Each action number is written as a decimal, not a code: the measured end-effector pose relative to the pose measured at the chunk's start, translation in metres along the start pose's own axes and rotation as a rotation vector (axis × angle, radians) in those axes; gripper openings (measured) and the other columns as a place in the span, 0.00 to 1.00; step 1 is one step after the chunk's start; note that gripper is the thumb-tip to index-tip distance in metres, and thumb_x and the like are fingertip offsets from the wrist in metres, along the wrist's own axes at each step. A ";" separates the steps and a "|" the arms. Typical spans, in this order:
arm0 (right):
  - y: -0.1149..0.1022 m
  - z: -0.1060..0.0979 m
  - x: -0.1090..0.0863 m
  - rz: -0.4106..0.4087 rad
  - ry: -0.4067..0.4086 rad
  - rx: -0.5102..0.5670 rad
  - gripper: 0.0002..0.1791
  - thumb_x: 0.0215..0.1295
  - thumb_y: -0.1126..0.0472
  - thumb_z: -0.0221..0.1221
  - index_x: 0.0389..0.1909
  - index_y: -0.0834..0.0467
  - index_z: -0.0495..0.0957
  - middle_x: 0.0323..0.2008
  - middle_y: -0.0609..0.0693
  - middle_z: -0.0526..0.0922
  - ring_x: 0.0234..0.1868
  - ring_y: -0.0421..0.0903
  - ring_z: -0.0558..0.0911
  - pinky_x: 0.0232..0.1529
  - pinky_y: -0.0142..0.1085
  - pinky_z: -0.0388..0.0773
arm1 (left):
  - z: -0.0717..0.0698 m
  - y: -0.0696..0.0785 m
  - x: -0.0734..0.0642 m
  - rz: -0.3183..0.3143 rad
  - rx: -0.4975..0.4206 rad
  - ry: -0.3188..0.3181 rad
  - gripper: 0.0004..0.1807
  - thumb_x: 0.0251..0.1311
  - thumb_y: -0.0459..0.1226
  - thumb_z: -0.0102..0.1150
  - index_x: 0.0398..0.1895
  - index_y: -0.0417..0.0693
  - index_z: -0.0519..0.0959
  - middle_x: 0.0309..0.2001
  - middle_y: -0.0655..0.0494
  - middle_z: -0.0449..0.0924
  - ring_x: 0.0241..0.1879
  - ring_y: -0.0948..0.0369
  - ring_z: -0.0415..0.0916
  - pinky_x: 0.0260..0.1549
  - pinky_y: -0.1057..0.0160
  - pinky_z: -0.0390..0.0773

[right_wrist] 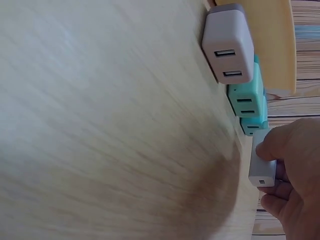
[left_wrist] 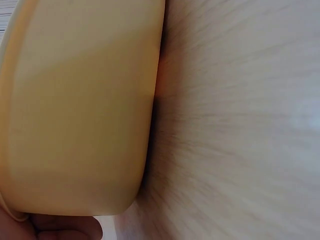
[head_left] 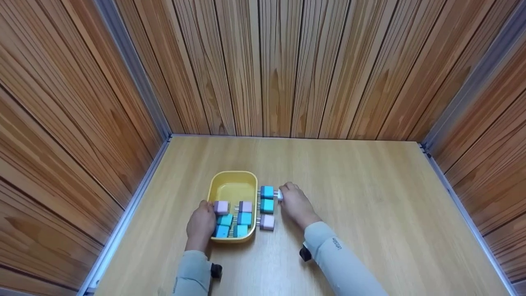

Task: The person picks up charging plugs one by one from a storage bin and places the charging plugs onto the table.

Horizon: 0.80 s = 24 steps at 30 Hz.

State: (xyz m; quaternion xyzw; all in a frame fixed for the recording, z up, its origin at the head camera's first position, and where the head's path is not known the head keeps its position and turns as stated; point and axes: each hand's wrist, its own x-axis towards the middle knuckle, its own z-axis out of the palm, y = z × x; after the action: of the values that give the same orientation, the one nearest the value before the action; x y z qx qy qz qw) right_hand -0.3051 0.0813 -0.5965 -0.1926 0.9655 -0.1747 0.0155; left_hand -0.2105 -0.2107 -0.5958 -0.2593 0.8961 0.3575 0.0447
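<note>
My left hand (head_left: 201,224) grips the left rim of a yellow plastic bin (head_left: 233,191); in the left wrist view its fingers (left_wrist: 67,227) curl against the bin wall (left_wrist: 82,125). A white USB charger plug (right_wrist: 262,167) is pinched between my right hand's (head_left: 298,205) thumb and fingers, just right of a blue charger plug (head_left: 267,191). That blue plug heads a column along the bin's right side, with a teal plug (head_left: 266,206) and a pale pink one (head_left: 267,222) below it. Their prongs point toward the bin.
Inside the bin, pink (head_left: 222,207), blue (head_left: 244,218) and teal (head_left: 241,231) charger plugs lie in two columns toward the near end. The wooden tabletop (head_left: 370,197) is bounded by wood-panelled walls (head_left: 279,70) at the back and sides.
</note>
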 end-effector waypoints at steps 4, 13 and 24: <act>0.002 0.000 0.003 0.004 0.016 -0.012 0.22 0.75 0.65 0.55 0.67 0.65 0.73 0.62 0.60 0.75 0.65 0.56 0.74 0.68 0.48 0.71 | 0.000 -0.002 0.001 -0.006 -0.047 -0.010 0.25 0.81 0.55 0.28 0.57 0.48 0.70 0.39 0.47 0.75 0.39 0.50 0.73 0.38 0.54 0.69; 0.007 0.005 0.006 0.016 -0.021 0.008 0.23 0.77 0.64 0.52 0.70 0.62 0.71 0.66 0.59 0.72 0.69 0.57 0.72 0.70 0.49 0.68 | 0.001 -0.004 0.002 -0.064 -0.177 -0.040 0.24 0.79 0.55 0.28 0.54 0.53 0.71 0.43 0.48 0.74 0.44 0.51 0.71 0.41 0.55 0.69; 0.009 0.009 0.009 0.009 -0.022 0.002 0.23 0.77 0.65 0.49 0.70 0.62 0.71 0.68 0.59 0.71 0.70 0.57 0.70 0.71 0.49 0.67 | -0.001 -0.004 0.001 -0.083 -0.268 -0.075 0.22 0.79 0.56 0.29 0.50 0.54 0.71 0.40 0.49 0.70 0.44 0.52 0.71 0.40 0.56 0.68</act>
State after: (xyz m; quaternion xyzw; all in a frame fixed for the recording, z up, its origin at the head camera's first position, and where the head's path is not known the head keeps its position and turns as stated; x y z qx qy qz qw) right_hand -0.3154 0.0826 -0.6078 -0.1902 0.9659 -0.1735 0.0272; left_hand -0.2091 -0.2139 -0.5978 -0.2864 0.8264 0.4813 0.0576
